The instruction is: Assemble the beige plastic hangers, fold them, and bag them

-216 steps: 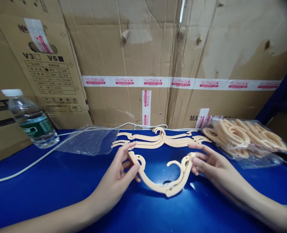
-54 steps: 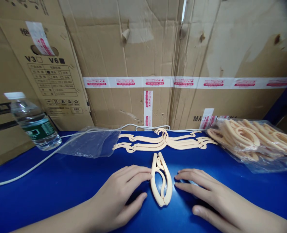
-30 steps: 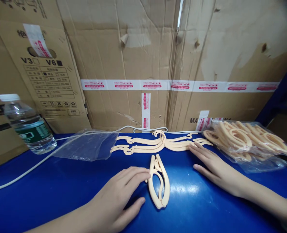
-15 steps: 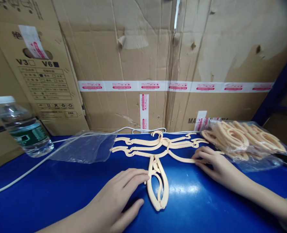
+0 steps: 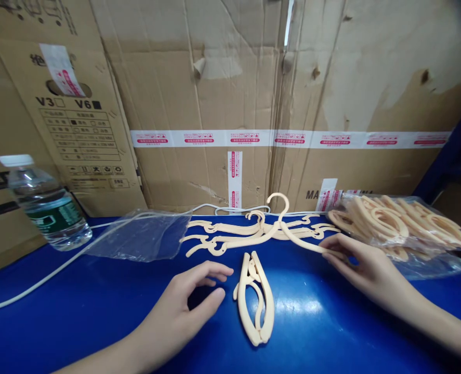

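Note:
My right hand [image 5: 360, 264] pinches the right end of an unfolded cream plastic hanger [image 5: 301, 244]. This hanger's hook points upward, and its left arm reaches across in front of the other unfolded hangers [image 5: 236, 227], which lie overlapped at the back of the table. A folded hanger [image 5: 269, 311] rests in the middle, its two arms swung together and its hook tucked between them. Just to its left, my left hand [image 5: 189, 296] hovers with thumb and fingers apart, holding nothing and not touching the folded hanger.
Clear bags of folded hangers [image 5: 386, 223] lie at the right. A flat clear bag [image 5: 140, 236], a white cable [image 5: 54, 272] and a water bottle [image 5: 51, 208] are on the left of the blue table [image 5: 109, 301]. Cardboard [image 5: 199, 98] stands along the back.
My right hand has lifted the pinched hanger so its hook now stands up. My left hand has drawn back from the folded hanger, fingers parted. The view has shifted slightly.

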`<move>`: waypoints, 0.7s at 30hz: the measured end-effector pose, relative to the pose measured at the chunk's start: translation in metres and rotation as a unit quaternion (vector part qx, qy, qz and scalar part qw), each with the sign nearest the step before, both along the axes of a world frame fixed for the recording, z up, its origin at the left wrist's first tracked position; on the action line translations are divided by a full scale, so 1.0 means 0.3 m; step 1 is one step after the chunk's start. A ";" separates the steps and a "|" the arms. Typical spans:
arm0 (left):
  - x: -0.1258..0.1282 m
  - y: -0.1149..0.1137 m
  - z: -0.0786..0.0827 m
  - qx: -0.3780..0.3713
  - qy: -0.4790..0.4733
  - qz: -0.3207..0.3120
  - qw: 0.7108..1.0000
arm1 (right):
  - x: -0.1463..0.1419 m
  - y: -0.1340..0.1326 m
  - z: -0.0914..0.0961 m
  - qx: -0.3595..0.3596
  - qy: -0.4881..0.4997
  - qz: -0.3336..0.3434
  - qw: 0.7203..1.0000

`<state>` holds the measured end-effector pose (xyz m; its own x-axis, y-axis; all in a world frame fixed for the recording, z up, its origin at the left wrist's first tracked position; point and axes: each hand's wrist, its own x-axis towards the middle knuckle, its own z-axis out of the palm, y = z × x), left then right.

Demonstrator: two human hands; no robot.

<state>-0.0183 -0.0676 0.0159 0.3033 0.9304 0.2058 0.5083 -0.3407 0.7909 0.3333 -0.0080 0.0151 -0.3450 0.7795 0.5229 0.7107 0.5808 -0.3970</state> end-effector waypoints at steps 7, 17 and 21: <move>-0.012 0.047 -0.015 -0.103 -0.141 0.036 0.984 | 0.008 -0.015 0.019 0.080 0.039 -0.037 0.995; -0.004 0.041 -0.059 -0.060 -0.194 0.045 0.978 | -0.040 -0.066 0.032 0.074 -0.014 0.074 0.994; -0.002 0.015 -0.032 -0.047 -0.077 0.006 0.996 | -0.054 -0.089 0.022 0.066 -0.040 0.105 0.992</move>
<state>-0.0189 -0.0629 0.0064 0.2639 0.9509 0.1615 0.3821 -0.2568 0.8878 0.3170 -0.0348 0.0219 -0.5367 0.6130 0.5798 0.5948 0.7622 -0.2553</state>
